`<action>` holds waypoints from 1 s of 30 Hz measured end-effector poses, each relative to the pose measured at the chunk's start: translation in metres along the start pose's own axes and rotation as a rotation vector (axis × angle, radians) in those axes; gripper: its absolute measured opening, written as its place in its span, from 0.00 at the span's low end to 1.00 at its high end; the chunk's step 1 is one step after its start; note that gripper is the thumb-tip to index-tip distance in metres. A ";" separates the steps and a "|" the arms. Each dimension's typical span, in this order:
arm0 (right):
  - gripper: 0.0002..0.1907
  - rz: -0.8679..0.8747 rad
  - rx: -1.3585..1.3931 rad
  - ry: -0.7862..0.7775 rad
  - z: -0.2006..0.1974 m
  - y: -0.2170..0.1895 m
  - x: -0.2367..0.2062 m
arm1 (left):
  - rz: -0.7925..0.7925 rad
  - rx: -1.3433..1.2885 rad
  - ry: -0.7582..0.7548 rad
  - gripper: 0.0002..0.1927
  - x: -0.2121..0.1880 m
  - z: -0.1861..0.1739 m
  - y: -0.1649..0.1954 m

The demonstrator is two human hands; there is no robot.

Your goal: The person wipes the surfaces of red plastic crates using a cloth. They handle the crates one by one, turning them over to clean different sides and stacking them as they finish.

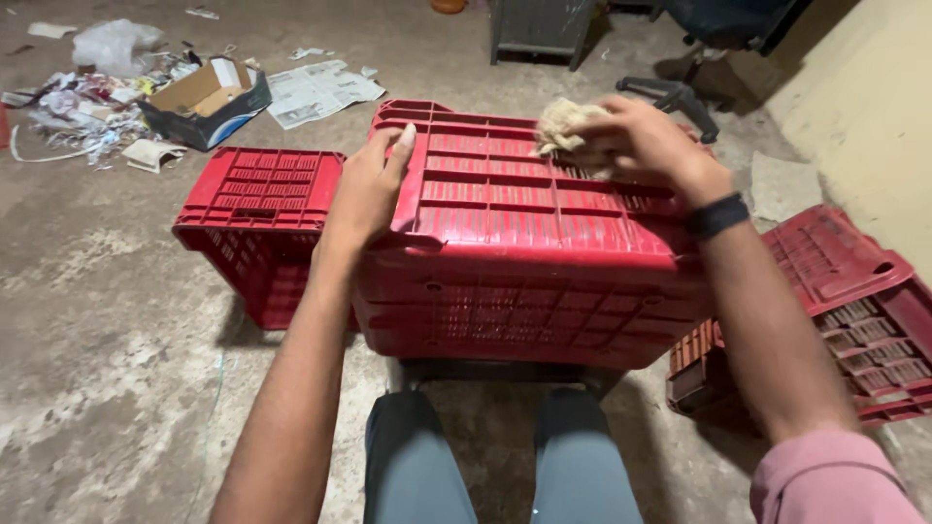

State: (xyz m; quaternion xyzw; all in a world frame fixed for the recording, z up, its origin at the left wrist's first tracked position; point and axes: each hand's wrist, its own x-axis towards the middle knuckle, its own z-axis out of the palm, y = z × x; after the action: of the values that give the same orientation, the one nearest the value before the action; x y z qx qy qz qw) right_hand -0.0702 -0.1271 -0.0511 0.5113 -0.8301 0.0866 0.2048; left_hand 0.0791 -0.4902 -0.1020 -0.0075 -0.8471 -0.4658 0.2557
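The crate (524, 243) lies upside down in front of the person's knees, its slatted base facing up, apparently resting on a low dark stand only partly visible beneath it. It is red moulded plastic with ribbed, perforated walls; judged stiff, light for its bulk, and not fragile. The smooth plastic may slip on its support under sideways pressure. The raised rim and side edges look like the surest places to take hold.

The left hand (369, 189) rests against the crate's left edge, palm on the side, fingers extended and together, thumb pointing up over the rim. It is open and braces rather than grips.

The right hand (641, 141) is curled around a crumpled beige cloth (568, 126), pressing it onto the far part of the slatted base. The cloth is soft and bunches readily. The right wrist, wearing a dark band, is bent downward, forearm reaching across from the right in a pink sleeve.

Two more red crates lie on the concrete floor (97, 320): one (257, 209) just left, one (854, 311) to the right. A cardboard box (209, 97) and scattered paper (83, 102) sit well apart at upper left.
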 end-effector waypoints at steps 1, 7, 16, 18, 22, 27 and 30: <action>0.37 0.088 -0.002 -0.010 -0.007 0.007 -0.017 | 0.049 0.001 0.001 0.32 -0.001 -0.001 0.002; 0.26 0.504 -0.178 0.098 0.007 -0.011 -0.031 | 0.085 0.048 -0.092 0.39 -0.004 0.000 0.009; 0.25 -0.002 0.005 0.165 0.102 -0.125 0.113 | 0.160 0.048 -0.077 0.47 -0.002 0.007 -0.010; 0.28 -0.074 0.101 0.112 0.098 -0.132 0.108 | 0.148 -0.026 -0.045 0.47 -0.002 0.007 -0.010; 0.38 -0.228 0.117 0.076 0.048 -0.098 0.057 | 0.188 0.016 0.004 0.46 -0.001 0.008 -0.004; 0.43 0.091 -0.112 -0.114 -0.026 -0.023 -0.044 | 0.062 0.088 -0.016 0.44 -0.003 0.011 0.004; 0.35 0.363 0.162 0.002 -0.039 -0.005 -0.090 | 0.105 0.207 0.000 0.43 -0.003 0.016 0.006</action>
State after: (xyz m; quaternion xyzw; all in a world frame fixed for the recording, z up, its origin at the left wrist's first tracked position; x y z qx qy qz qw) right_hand -0.0206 -0.0423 -0.0546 0.3678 -0.8989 0.1889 0.1449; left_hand 0.0770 -0.4736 -0.1054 -0.0253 -0.8892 -0.3616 0.2792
